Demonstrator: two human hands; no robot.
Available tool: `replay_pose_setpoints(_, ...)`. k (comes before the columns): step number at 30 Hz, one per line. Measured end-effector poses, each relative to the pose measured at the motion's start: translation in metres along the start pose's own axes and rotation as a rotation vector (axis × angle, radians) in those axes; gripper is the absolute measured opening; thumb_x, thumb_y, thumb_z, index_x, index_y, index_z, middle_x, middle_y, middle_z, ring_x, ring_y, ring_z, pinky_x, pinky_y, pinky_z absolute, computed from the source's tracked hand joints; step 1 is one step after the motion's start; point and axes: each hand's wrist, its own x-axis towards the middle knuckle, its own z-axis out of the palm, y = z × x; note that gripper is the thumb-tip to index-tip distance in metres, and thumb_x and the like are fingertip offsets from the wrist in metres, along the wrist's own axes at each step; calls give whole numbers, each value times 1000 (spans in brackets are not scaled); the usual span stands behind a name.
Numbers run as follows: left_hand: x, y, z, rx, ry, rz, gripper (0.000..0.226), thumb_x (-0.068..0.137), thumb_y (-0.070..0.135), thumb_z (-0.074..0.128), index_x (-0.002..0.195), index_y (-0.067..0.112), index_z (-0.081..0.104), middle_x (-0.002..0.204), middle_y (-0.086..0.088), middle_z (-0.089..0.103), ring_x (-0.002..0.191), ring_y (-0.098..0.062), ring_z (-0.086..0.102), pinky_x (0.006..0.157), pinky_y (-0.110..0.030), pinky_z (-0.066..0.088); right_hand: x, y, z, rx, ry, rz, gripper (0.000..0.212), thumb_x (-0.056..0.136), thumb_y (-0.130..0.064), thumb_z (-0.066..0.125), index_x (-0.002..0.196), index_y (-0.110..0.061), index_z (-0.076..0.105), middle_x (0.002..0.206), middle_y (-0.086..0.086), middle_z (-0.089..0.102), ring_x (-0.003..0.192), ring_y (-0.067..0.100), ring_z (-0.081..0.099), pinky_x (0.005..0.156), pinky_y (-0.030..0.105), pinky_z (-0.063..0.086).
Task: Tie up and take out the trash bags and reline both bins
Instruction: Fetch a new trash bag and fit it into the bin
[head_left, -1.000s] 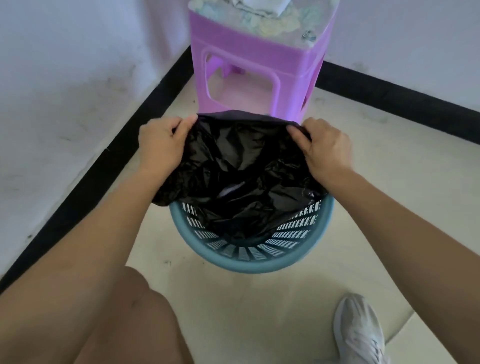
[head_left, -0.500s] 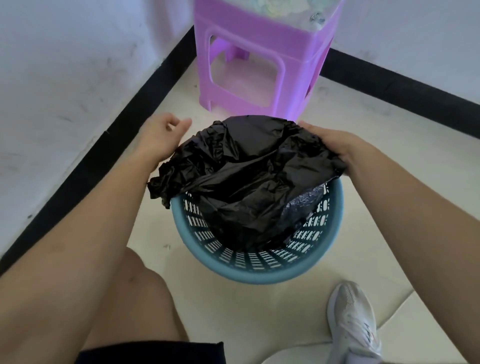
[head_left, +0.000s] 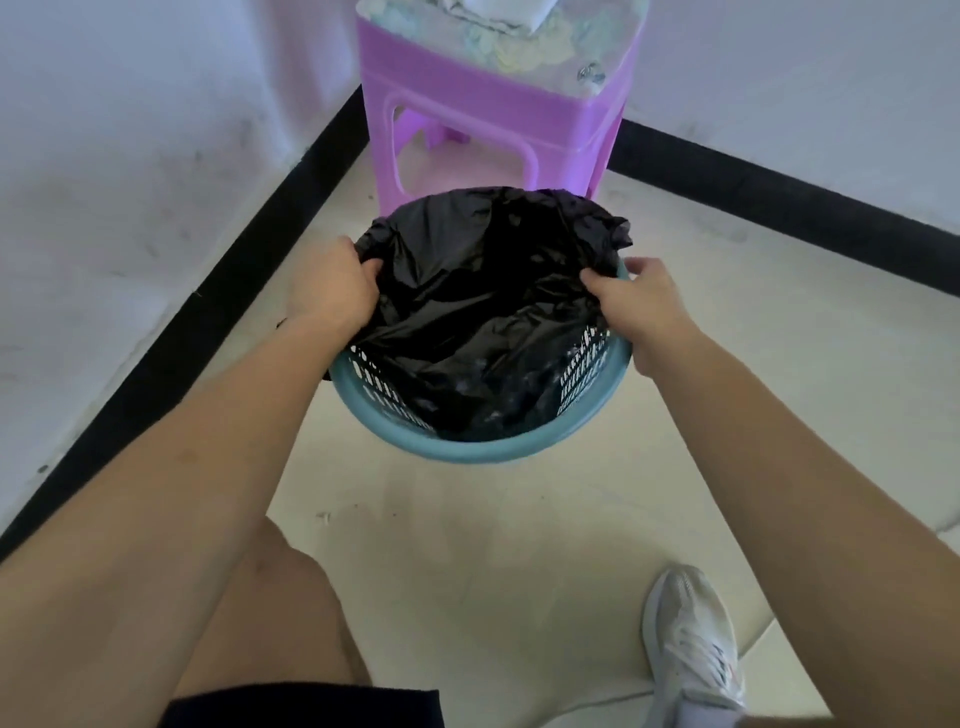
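Observation:
A round blue slotted bin (head_left: 483, 451) stands on the floor in a room corner. A black trash bag (head_left: 483, 312) lies open inside it, its far edge folded over the far rim, its near part sagging inside the bin. My left hand (head_left: 332, 291) grips the bag's edge at the bin's left rim. My right hand (head_left: 641, 301) pinches the bag's edge at the right rim, fingers over the rim.
A pink plastic stool (head_left: 493, 114) with crumpled paper on top stands just behind the bin. White walls with a black baseboard (head_left: 208, 332) close in left and behind. My knee (head_left: 270, 597) and white shoe (head_left: 691, 649) are near the bottom.
The bunched bag has been spread open and pushed down into the bin. Both hands moved from the far side to the left and right rim, still holding the bag's edge.

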Motion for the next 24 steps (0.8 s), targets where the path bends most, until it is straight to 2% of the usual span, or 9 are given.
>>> replay_pose_setpoints(2,-5,7,2,13,81,32,36,99,35,52,109,0,56,108,-24,60,102,-43,57,71,-38,36,-4,10,5,-39,67,-26,42,89,-43,65,122,-20,53,106,0,62,96,22,60,88,34,49)
replay_pose_setpoints(6,2,14,0,28,84,102,39,99,35,52,114,-1,55,113,-26,61,106,-43,56,73,-38,34,-12,17,7,-9,131,-139,39,98,-53,46,119,-20,45,87,-5,57,84,21,56,75,33,41)
replay_pose_setpoints(10,11,6,-5,-251,93,45,59,90,56,55,127,11,48,123,-15,61,115,-35,55,89,-35,40,-12,12,10,162,238,-25,31,103,-39,34,123,-22,50,97,-7,56,90,21,52,80,30,35)
replay_pose_setpoints(15,-12,-15,-6,-716,10,-154,73,81,71,53,132,20,46,116,5,58,108,-13,56,100,-31,44,-14,9,13,302,207,232,42,97,-39,34,121,-16,60,111,3,65,100,28,61,91,38,49)
replay_pose_setpoints(18,-37,-24,2,-546,293,-164,70,80,50,68,136,16,44,136,-2,45,122,-14,45,105,-26,36,-21,4,21,437,169,243,38,95,-38,37,114,-16,62,104,0,66,98,25,63,90,37,51)
replay_pose_setpoints(19,-46,-22,4,-484,374,-236,72,79,44,71,138,15,41,141,-6,40,128,-18,41,105,-30,35,-23,4,24,494,161,254,37,94,-39,39,110,-15,62,101,-1,67,97,25,64,86,36,52)
replay_pose_setpoints(21,-57,-15,13,-605,334,-546,79,75,39,75,139,13,36,142,-10,36,128,-27,41,102,-38,39,-28,5,31,611,141,314,37,93,-43,44,104,-14,62,95,-1,67,91,23,66,73,32,52)
replay_pose_setpoints(23,-63,-7,16,-1047,219,-925,70,68,37,75,126,14,43,128,-8,48,109,-28,54,88,-41,52,-35,4,37,682,122,373,38,94,-46,44,101,-13,62,93,-1,66,84,21,65,66,29,50)
replay_pose_setpoints(24,-64,-5,18,-1252,207,-988,57,69,34,72,117,13,48,117,-7,56,98,-27,61,79,-40,55,-40,3,39,712,111,400,37,96,-46,44,101,-13,61,92,-1,66,82,21,65,65,29,51)
